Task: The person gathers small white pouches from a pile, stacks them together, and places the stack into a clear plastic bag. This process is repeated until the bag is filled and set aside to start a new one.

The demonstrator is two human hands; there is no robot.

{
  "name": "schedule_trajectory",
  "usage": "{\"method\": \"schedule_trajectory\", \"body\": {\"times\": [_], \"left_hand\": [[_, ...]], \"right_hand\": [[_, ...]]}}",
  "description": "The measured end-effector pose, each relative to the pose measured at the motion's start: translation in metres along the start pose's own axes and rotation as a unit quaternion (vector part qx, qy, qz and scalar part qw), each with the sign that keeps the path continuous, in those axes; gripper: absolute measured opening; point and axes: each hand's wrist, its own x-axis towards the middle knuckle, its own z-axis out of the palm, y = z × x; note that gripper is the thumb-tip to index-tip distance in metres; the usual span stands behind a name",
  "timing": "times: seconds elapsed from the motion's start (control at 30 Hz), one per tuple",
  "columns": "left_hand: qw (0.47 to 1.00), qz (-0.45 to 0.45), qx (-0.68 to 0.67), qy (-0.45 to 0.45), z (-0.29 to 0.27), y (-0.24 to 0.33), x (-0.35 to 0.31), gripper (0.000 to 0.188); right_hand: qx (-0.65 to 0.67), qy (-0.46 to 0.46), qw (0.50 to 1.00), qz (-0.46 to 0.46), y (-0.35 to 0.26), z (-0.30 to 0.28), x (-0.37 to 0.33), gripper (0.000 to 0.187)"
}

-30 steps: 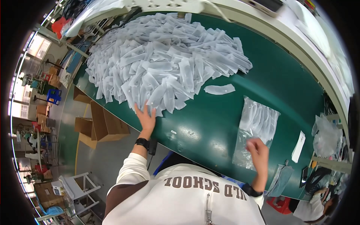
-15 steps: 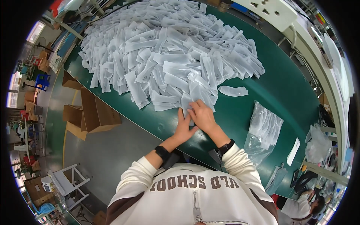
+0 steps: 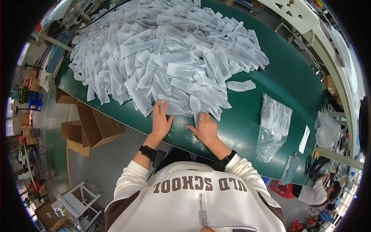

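A big heap of frosted, pale grey plastic sleeves (image 3: 158, 60) covers much of the green table (image 3: 239, 127). At the heap's near edge, my left hand (image 3: 160, 121) reaches with its fingers stretched out and thumb apart, the fingertips touching a sleeve lying sideways (image 3: 176, 103). To its right, my right hand (image 3: 205, 130) lies with its fingertips on the lower end of an upright sleeve (image 3: 195, 109). Its thumb sticks out to the left, away from the fingers. Each wrist wears a black band. What is inside the sleeves is too unclear to tell.
Right of the heap lie a single sleeve (image 3: 241, 86) and a clear bag of stacked sleeves (image 3: 276, 118). A white strip (image 3: 304, 139) is near the right edge. Open cardboard boxes (image 3: 96, 125) stand left of the table. A person (image 3: 315, 191) sits at lower right.
My hands, close together on one sleeve before, are now apart. The left has moved left to another sleeve; the right has drawn slightly nearer me. The view has shifted a little.
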Motion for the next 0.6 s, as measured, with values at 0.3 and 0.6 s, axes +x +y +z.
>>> {"method": "schedule_trajectory", "body": {"times": [0.3, 0.6], "left_hand": [[0.977, -0.069, -0.195, -0.055, -0.003, -0.024, -0.011, 0.057], [0.960, -0.042, -0.256, -0.103, -0.020, -0.007, -0.015, 0.033]], "right_hand": [[0.402, -0.144, 0.884, 0.193, 0.034, -0.029, -0.003, 0.043], [0.470, -0.053, 0.844, 0.252, 0.023, -0.085, -0.046, 0.029]]}}
